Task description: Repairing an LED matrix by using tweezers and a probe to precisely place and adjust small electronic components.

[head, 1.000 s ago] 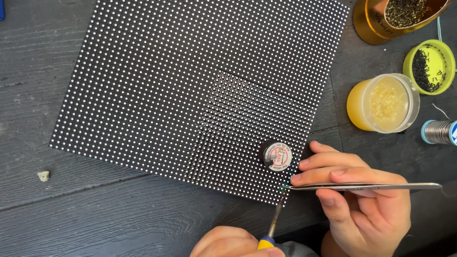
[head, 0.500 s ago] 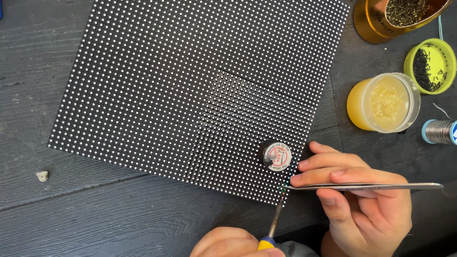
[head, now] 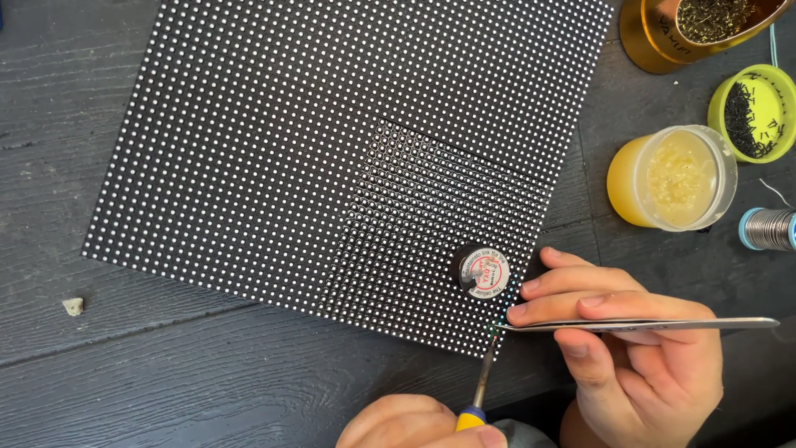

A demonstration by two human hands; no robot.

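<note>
A large black panel (head: 332,149) covered in a grid of small white dots lies tilted on the dark wooden table. My right hand (head: 638,348) grips metal tweezers (head: 647,325), their tip at the panel's lower right corner. My left hand (head: 414,427), at the bottom edge, holds a soldering iron (head: 482,382) with a yellow and blue grip; its tip meets the tweezers' tip at that same corner. A small round black tin (head: 481,270) with a white label stands on the panel just above that spot.
At the right stand a yellow jar of paste (head: 672,178), a green cup of small dark parts (head: 754,104), an amber holder with wire wool (head: 696,29) and a solder spool (head: 767,228). A small pale scrap (head: 73,306) lies at the left.
</note>
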